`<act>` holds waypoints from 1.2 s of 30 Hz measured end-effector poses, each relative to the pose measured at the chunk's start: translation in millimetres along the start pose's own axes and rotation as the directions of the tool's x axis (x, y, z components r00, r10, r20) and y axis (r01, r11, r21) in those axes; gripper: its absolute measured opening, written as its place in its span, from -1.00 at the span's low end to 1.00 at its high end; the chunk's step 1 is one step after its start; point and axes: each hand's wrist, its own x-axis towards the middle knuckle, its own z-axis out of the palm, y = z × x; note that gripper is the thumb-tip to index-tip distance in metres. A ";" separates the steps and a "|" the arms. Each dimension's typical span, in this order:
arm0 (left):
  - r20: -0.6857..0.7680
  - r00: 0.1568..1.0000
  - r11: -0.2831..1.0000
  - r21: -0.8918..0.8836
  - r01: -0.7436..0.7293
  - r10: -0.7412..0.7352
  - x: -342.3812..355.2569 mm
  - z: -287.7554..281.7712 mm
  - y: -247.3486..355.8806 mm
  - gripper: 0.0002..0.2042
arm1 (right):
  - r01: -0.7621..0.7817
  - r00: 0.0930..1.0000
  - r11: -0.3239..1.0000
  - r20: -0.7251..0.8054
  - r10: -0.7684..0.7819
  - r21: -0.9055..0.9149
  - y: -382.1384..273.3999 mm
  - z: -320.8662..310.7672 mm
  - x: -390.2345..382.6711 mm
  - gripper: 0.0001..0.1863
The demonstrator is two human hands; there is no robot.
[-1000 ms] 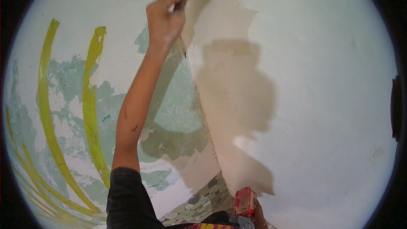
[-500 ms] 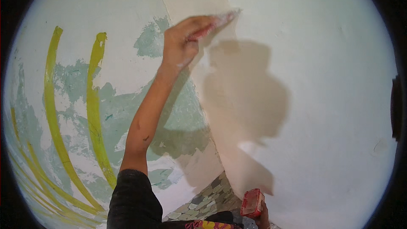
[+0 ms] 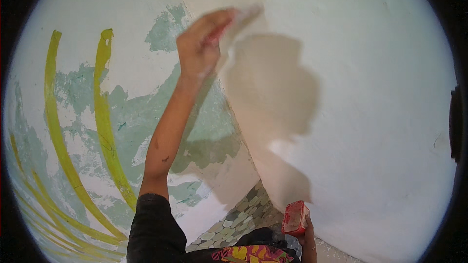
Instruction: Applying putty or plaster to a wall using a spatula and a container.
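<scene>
My left hand [image 3: 199, 44] is raised against the wall near the corner, its fingers closed round a small red tool smeared with white [image 3: 248, 12]. Motion blurs the tool, so its exact kind is unclear; its pale end points up and right, at or close to the right-hand wall [image 3: 375, 97]. Low in the view, my right hand [image 3: 308, 234] grips a small red rectangular tub [image 3: 294, 219] by its side. Pale residue coats the tub's inside and rim.
The left wall [image 3: 141, 117] is patchy green and white, with long yellow-green stripes [image 3: 105, 112]. A corner line runs down between the walls to a stone-patterned floor [image 3: 248, 209]. Shadows of my head and arm fall on the right wall.
My left hand and its tool have shifted slightly left and up in the view. The tub in my right hand appears a little higher and farther right. The walls' framing has shifted slightly too.
</scene>
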 end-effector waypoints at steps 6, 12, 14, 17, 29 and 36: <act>-0.014 0.991 0.953 0.275 -0.124 0.133 -4.5 31.8 -14.5 -0.42 | 0.008 1.000 1.000 -0.008 -0.008 -0.021 5.1 -20.3 -9.7 -0.24; 0.154 0.966 0.923 0.296 -0.245 0.207 -49.6 21.9 -11.6 -0.40 | -0.024 1.000 0.998 0.016 0.023 0.049 2.5 -21.0 -23.2 -0.24; 0.249 0.936 0.906 0.283 -0.315 0.248 -47.0 11.4 -9.3 -0.40 | 0.035 0.999 0.999 0.012 -0.035 0.007 2.5 -18.2 -23.8 -0.26; 0.036 0.973 0.911 0.343 -0.227 0.229 -20.8 8.6 -14.7 -0.44 | 0.014 1.000 0.998 0.010 -0.013 -0.053 1.2 -14.5 -20.5 -0.30; 0.021 0.973 0.918 0.329 -0.223 0.229 -46.2 43.1 -11.3 -0.40 | 0.010 1.000 0.998 -0.020 -0.012 -0.070 3.3 -0.3 -9.6 -0.30; 0.237 0.970 0.988 0.133 -0.082 0.049 -98.0 24.2 19.6 -0.47 | -0.019 1.000 1.000 0.012 0.019 -0.022 1.3 5.2 -6.1 -0.33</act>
